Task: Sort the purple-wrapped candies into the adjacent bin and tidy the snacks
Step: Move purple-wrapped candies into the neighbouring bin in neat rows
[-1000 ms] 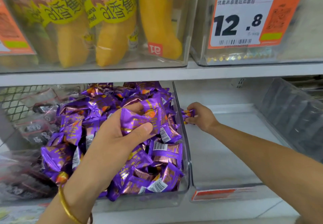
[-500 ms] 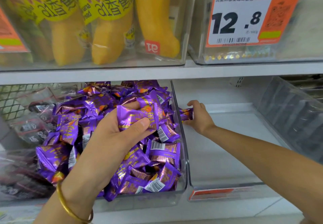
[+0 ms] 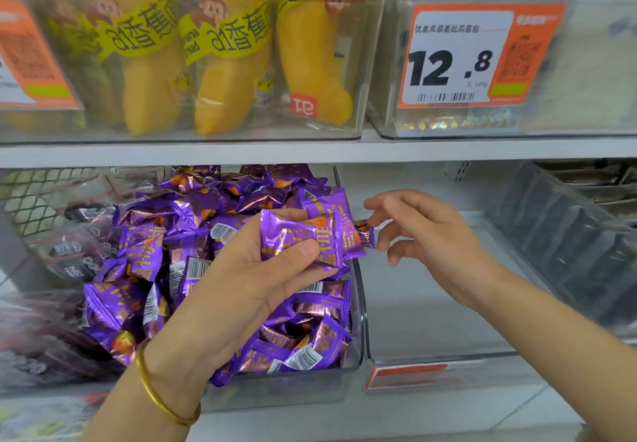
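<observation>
Far left, lower shelf: dark packets (image 3: 69, 255) piled beside the candy bin, with one of them resting against the purple heap. I judge they belong to the tidying part, later.
Candy bin (image 3: 275, 395): clear, left of centre, heaped with purple candies (image 3: 193, 221) above its rim. Most of the sorting is not yet done.
Left hand (image 3: 248, 269): centre of frame, over the heap. The thumb is clamped across a handful of candies (image 3: 303, 238) and the fingers are curled behind them. It is a firm hold, and the bundle pokes out past the bin's right wall.
Small candy (image 3: 365, 233): sticks out at the right edge of that handful, just over the divide between the bins.
Right hand (image 3: 431, 235): right of centre, above the next bin. The fingers are spread and mostly straight, with their tips at the small candy. The hand is motion-blurred, so I cannot tell whether a pinch has closed on it.
Empty bin (image 3: 431, 310): clear, touching the candy bin's right side. I see no candies in it.
Far right: a dark tray (image 3: 568, 245), well apart from the work.
Step in hand (my read): passing candies from the left hand across to the right.
Doing it well: I would keep the left thumb tight while the right takes one piece by its crimped end. I would draw it sideways rather than up, so the others don't spill. I would release low inside the empty bin, away from the wall.
Risk: slick wrappers, so loose ones may slide back over the heap.
</observation>
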Motion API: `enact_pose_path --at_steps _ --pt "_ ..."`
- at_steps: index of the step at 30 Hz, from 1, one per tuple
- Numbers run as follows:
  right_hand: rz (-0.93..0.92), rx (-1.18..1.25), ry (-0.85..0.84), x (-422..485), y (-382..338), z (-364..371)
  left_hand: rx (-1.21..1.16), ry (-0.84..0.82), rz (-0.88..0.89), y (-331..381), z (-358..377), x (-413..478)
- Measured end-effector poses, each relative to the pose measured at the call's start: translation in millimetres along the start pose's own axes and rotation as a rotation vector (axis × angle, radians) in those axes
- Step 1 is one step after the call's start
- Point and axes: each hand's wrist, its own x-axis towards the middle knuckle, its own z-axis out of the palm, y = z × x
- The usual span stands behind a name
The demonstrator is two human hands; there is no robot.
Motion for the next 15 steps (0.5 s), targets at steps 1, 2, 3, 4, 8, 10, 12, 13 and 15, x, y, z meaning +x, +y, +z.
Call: enact_pose_path --at_steps 1,2,3,4,8,10,12,13,15 --pt "0.012 0.041 -0.089 -13.0 -10.1 5.6 0.022 -0.024 0.008 -1.4 0.5 -0.7" --pt "0.015 0.048 -0.152 -22.3 -14.4 10.1 0.054 -0.042 0.013 -2.4 1.9 -1.6" --pt "0.017 0.047 -0.185 -28.9 -15.8 13.7 0.092 -0.047 0.017 -4.2 2.2 -2.3" --pt "0.023 0.054 -0.184 -31.6 -14.4 15.3 0.127 -0.049 0.018 -4.5 3.4 -3.5" --pt "0.034 0.104 -0.058 -33.5 -8.4 15.3 0.407 -0.074 0.03 -3.6 7.7 -8.8" --pt "0.007 0.084 -0.045 -34.5 -6.9 15.8 0.502 -0.098 0.025 -3.5 13.2 -10.8" --pt "-0.026 0.13 -0.061 -36.1 -5.5 16.9 0.528 -0.111 0.064 -3.5 19.0 -10.7" --pt "-0.031 0.194 -0.094 -36.8 -5.2 16.4 0.537 -0.1 0.093 -3.1 21.1 -9.7" --pt "-0.039 0.304 -0.199 -38.4 -6.6 13.3 0.521 -0.056 0.145 -4.1 22.9 -5.9"
